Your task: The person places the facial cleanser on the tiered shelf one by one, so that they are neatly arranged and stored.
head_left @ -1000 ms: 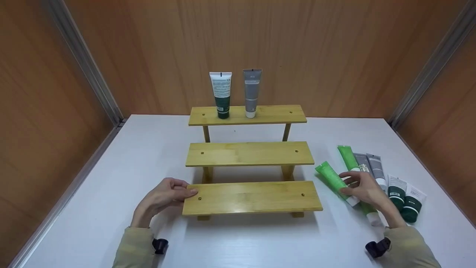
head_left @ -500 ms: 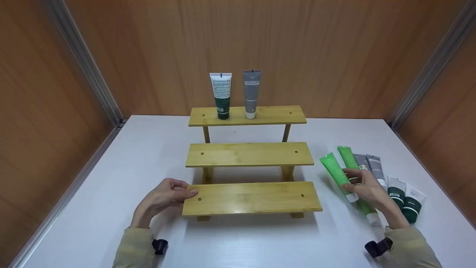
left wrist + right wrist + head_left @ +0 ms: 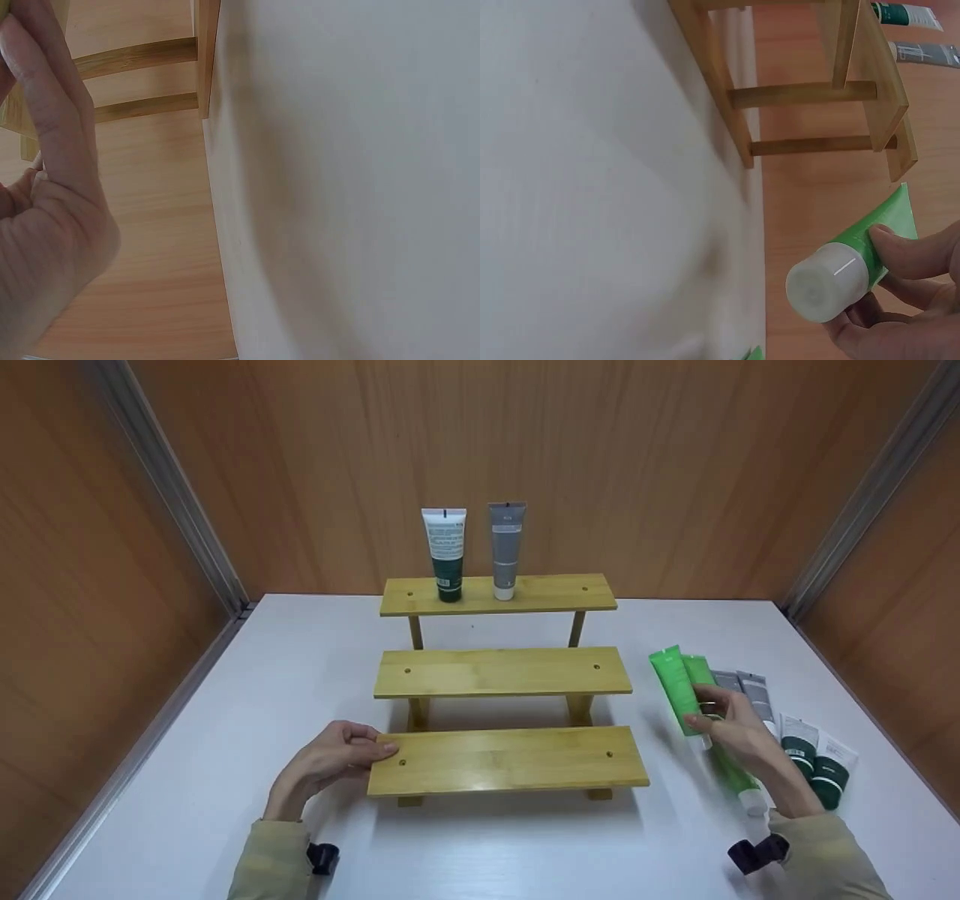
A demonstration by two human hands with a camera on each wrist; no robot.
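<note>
Right hand [image 3: 739,729] raising a risk of slippage: the bright green soft plastic squeeze tube [image 3: 675,686] is pinched near its cap end, so the long flat end projects unsupported and, in a loose grip, might swivel or strike the three-tier stand of pale yellow wood [image 3: 517,761]. A jolt there could topple the two tubes upright on the top shelf, one white and dark green [image 3: 448,556], the other slate grey [image 3: 506,547], since each rests only on its narrow cap. A low wrist might likewise disturb the second green plastic tube [image 3: 739,784] lying beneath the hand. The held tube lies between thumb [image 3: 911,259] and curled fingers, the thumb pressing the body just behind the whitish cylindrical cap [image 3: 825,285], whose end face is uncovered; the tube is tilted, clear of the smooth white tabletop [image 3: 510,859], to the right of the stand. Left hand [image 3: 330,757]: thumb over the left end of the bottom shelf, fingers at its edge, gripping it.
</note>
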